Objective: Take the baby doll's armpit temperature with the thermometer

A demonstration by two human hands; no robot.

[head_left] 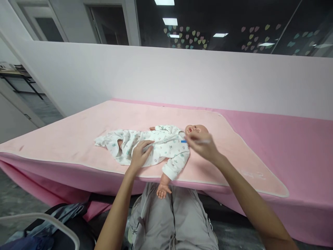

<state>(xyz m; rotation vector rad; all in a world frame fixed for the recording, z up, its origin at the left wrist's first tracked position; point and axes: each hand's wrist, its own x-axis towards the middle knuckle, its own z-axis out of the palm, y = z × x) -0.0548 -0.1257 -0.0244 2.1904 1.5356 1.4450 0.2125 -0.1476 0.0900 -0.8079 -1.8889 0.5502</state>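
Observation:
A baby doll (196, 129) lies on its back with its head to the right, dressed in a white patterned romper (166, 147). My left hand (141, 155) rests at the romper's middle, its thumb and finger closed on the cloth by the front opening. Held up beside the doll's chin and shoulder, my right hand (204, 146) is closed around a thin white stick with a blue end (184, 141); motion blur hides whether it is a pen or a thermometer. One doll arm (164, 184) hangs over the table's front edge. A foot end of the romper lies at the left.
A pale pink mat (78, 128) covers much of the table over a darker pink cloth (299, 149). Behind stands a white partition (166, 76) with dark glass above. My legs (171, 215) are under the front edge; a chair with clothing (59, 222) stands at lower left.

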